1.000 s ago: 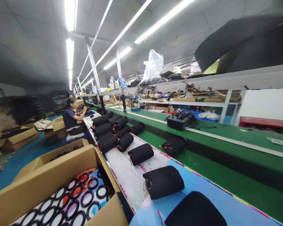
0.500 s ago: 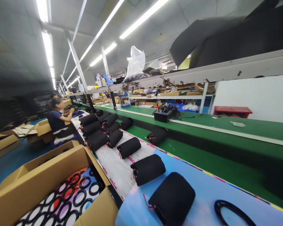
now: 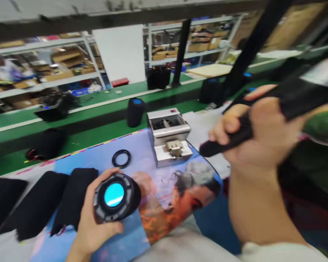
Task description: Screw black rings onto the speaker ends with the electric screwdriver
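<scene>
Gripping left hand (image 3: 90, 226): thumb and fingers clamped around a blue-faced black cylinder (image 3: 117, 196), at seven o'clock in the view.
Right hand (image 3: 265, 134): at three o'clock, blurred, curled around a black handle (image 3: 215, 147).
Change: half a second earlier neither hand showed; now both did, each occupied, which suggested active handling.
Black ring (image 3: 121, 158): flat, at twelve o'clock from the cylinder.
Metal stand (image 3: 168, 140): open-topped, between one and two o'clock from the cylinder; dark parts inside, unclear.
Black box (image 3: 47, 114): at eleven o'clock from the cylinder, heaped with dark clutter (image 3: 58, 99).
</scene>
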